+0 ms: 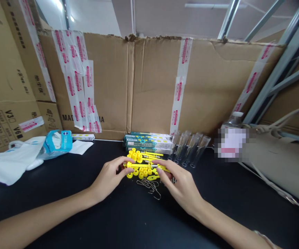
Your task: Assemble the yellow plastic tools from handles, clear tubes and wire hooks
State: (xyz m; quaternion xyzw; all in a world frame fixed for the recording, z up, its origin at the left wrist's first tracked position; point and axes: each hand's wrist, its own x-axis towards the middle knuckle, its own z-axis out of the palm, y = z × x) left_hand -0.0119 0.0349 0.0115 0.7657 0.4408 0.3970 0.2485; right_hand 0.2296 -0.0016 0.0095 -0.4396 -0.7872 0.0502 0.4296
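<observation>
A heap of small yellow plastic parts [141, 162], rods and ring-shaped caps, lies on the black table [108, 214]. My left hand [112, 176] pinches the left end of a yellow rod [139, 166] held level over the heap. My right hand [177, 183] grips the rod's right end with curled fingers. Thin metal wire hooks [149, 185] lie just in front of the heap, between my hands.
Flat green and white packets [149, 141] are stacked behind the heap. Several clear plastic tubes [191, 148] lean to their right. White plastic bags and a blue packet [57, 141] lie at the left. Taped cardboard [152, 83] walls the back; cables run at the right.
</observation>
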